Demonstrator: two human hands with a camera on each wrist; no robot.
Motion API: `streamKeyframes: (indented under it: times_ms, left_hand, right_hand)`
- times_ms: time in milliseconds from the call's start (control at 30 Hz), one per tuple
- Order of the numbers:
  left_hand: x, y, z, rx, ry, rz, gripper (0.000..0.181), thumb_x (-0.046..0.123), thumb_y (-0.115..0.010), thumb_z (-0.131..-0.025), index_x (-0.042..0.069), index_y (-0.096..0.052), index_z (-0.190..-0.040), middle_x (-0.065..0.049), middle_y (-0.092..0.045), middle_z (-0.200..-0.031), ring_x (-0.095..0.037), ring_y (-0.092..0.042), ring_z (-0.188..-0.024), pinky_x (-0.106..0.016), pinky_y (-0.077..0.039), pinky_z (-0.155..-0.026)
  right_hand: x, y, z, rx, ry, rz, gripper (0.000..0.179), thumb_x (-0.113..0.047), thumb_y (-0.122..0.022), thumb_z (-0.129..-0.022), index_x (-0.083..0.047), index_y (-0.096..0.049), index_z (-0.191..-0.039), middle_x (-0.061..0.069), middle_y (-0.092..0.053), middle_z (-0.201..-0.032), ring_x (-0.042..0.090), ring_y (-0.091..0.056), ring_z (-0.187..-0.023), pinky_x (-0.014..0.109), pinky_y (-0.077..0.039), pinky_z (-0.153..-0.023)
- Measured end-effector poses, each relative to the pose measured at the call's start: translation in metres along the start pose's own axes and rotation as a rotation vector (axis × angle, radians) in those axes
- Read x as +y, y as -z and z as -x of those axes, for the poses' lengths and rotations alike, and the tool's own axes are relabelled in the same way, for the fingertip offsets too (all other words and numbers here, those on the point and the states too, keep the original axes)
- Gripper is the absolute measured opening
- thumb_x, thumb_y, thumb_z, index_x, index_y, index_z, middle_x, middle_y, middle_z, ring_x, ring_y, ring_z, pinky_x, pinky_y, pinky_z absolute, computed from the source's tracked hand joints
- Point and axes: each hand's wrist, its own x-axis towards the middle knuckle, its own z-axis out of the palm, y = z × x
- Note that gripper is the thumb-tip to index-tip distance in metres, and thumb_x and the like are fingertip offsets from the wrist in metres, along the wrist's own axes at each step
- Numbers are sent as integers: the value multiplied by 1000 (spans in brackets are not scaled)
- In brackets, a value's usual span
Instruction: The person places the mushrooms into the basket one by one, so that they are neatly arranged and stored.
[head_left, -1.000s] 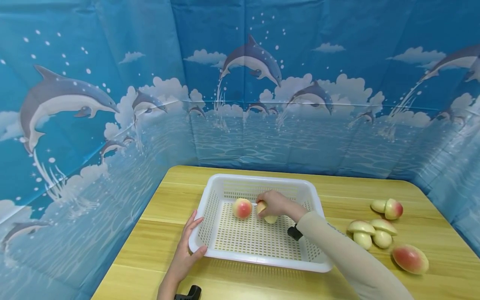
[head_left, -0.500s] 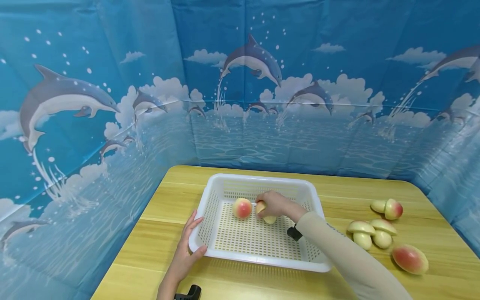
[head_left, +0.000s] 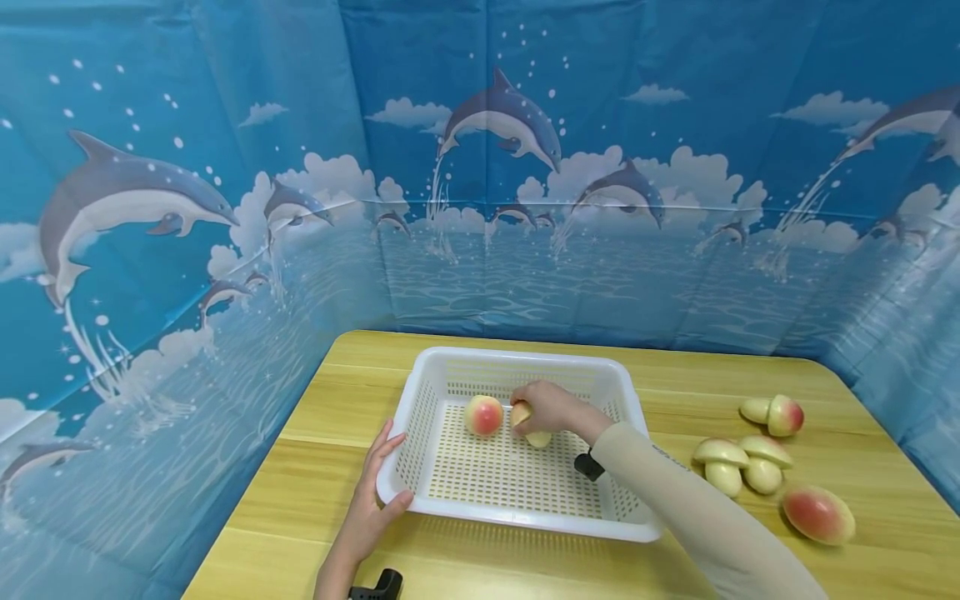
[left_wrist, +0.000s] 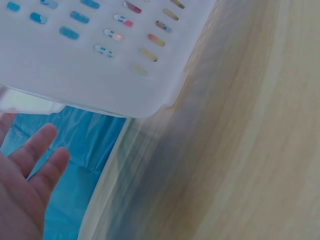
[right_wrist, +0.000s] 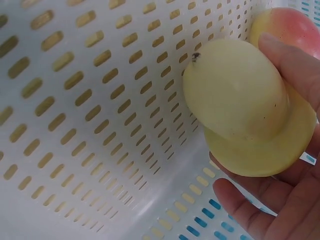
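In the head view a white perforated plastic basket (head_left: 517, 521) stands on the table. Inside it, my right hand (head_left: 551, 407) grips a pale yellow mushroom (head_left: 538, 439), thumb on one side and fingers under the cap. The right wrist view shows the mushroom's (right_wrist: 235, 90) thick stem pointing away from the palm, close over the basket floor. Left of this hand lies a round red-and-yellow peach (head_left: 483, 415), also at the upper right of the right wrist view. My left hand (head_left: 367, 508) rests at the basket's left front corner, fingers extended and spread along the rim.
Right of the basket, two pale mushrooms (head_left: 722, 467) lie side by side on the wooden table (head_left: 300, 467). Behind them is a mushroom with a reddish cap (head_left: 785, 416); in front, a red-and-yellow oval fruit (head_left: 819, 515). A blue dolphin-print curtain (head_left: 480, 275) borders the table.
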Motion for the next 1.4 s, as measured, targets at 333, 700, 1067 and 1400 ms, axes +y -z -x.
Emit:
streamKeyframes:
  times_ms: [333,700,1067,1400]
  left_hand:
    - [1,1,1,-13,12,5,69,10,-61,-82,17,-34,-145,-6,-4,-158,-38,-11,-138,-65,-25,-97]
    - [1,2,1,-14,17,-2,69,12,-62,-82,17,-34,-145,-7,-3,-158,-38,-11,-138,-65,-25,-97]
    - [3,2,2,-13,22,5,69,11,-62,-82,17,-35,-145,-10,-3,-158,-38,-12,-138,-63,-27,-97]
    - [5,2,1,-15,25,7,69,10,-62,-82,17,-35,-145,-10,-3,-158,-38,-11,-138,-64,-27,-97]
  right_hand:
    - [0,0,0,-10,-14,10,45,-31,-80,-76,-7,-66,-112,-2,-63,-96,15,-53,-83,33,-45,-74]
    - [0,-1,0,-33,-32,-11,48,-35,-79,-76,-8,-65,-114,-3,-62,-95,14,-52,-81,32,-45,-72]
    - [-1,1,2,-36,-30,-27,50,-35,-78,-77,-6,-65,-115,-1,-64,-98,14,-53,-81,33,-46,-71]
    - [-3,7,6,-67,-49,-41,62,-37,-78,-77,-3,-58,-124,1,-63,-102,15,-53,-84,34,-46,-72]
